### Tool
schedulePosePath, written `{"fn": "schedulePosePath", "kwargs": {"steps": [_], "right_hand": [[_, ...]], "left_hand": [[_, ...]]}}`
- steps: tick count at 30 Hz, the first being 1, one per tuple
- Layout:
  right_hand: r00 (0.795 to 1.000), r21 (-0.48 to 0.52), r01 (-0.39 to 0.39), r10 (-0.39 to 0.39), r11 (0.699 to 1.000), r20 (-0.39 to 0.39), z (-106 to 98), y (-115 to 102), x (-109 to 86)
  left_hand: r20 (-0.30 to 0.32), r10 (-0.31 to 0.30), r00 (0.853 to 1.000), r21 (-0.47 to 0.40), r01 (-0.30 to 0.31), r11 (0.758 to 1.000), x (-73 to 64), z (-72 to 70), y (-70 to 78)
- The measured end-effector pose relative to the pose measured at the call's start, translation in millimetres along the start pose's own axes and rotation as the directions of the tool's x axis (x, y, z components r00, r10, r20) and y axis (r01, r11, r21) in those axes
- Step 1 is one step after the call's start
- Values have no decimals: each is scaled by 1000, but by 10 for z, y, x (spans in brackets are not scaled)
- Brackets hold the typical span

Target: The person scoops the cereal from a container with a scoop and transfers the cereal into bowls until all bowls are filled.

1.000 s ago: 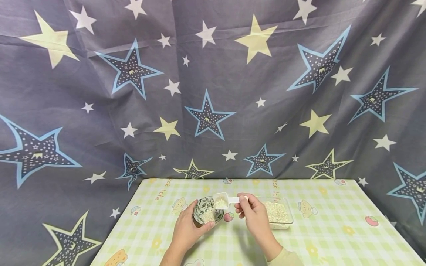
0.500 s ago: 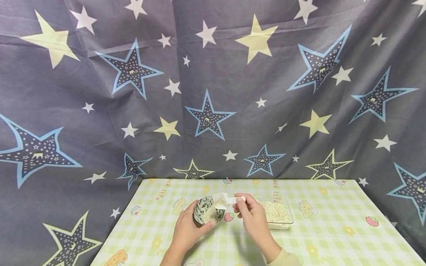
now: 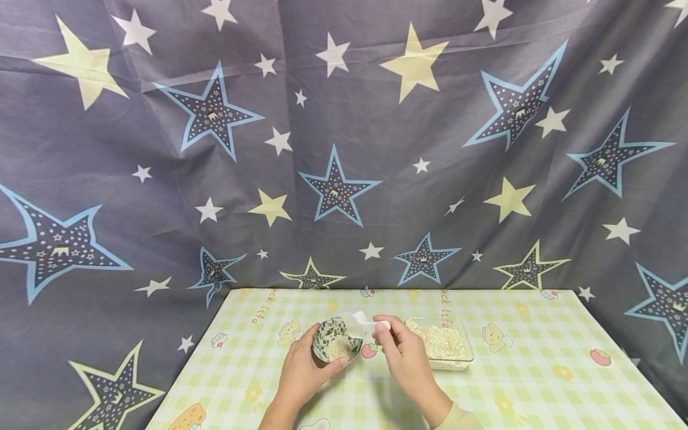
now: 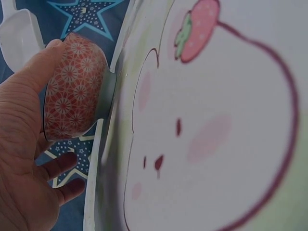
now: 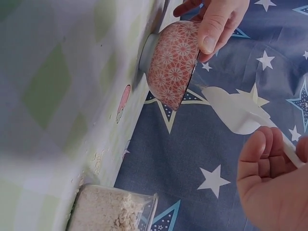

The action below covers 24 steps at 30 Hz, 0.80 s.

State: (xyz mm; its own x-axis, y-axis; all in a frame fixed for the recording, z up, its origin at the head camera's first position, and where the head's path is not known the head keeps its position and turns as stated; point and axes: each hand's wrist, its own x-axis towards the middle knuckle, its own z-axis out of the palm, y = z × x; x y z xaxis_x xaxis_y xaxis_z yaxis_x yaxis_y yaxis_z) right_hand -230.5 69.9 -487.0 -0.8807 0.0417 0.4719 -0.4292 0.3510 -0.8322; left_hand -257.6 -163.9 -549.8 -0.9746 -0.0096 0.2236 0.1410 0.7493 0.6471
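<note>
A small bowl [image 3: 329,340], red-patterned outside and green-patterned inside, stands on the table with pale flakes at its bottom. My left hand [image 3: 306,364] holds it by the side, thumb and fingers spread round the rim. The right hand [image 3: 404,352] pinches the handle of a white plastic scoop [image 3: 357,325] between thumb and fingers. In the head view the scoop's cup overlaps the bowl's right side and is tipped toward it. The right wrist view shows the scoop [image 5: 236,108] above the bowl's rim, apart from it.
A clear rectangular container [image 3: 451,363] of pale flakes, like oats, sits right of the bowl, partly behind the right hand. A few stray flakes [image 5: 97,163] lie on the checked tablecloth [image 3: 537,382]. A star-patterned curtain [image 3: 344,119] hangs behind the table.
The right hand has shifted slightly left and turned the scoop, its cup going from level to tipped over the bowl. The left hand and bowl have stayed in place.
</note>
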Motion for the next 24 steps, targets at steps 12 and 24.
{"fn": "schedulePosePath", "kwargs": {"steps": [12,24], "right_hand": [[993,-89,120,-121,989,-4,35,38,-31],[959,-151,281,-283,948,12,59,106,-58]], "left_hand": [[-13,5,1000,-4,-6,1000,-12,0,-1],[-14,6,1000,-16,-6,1000,-14,12,-7]]}}
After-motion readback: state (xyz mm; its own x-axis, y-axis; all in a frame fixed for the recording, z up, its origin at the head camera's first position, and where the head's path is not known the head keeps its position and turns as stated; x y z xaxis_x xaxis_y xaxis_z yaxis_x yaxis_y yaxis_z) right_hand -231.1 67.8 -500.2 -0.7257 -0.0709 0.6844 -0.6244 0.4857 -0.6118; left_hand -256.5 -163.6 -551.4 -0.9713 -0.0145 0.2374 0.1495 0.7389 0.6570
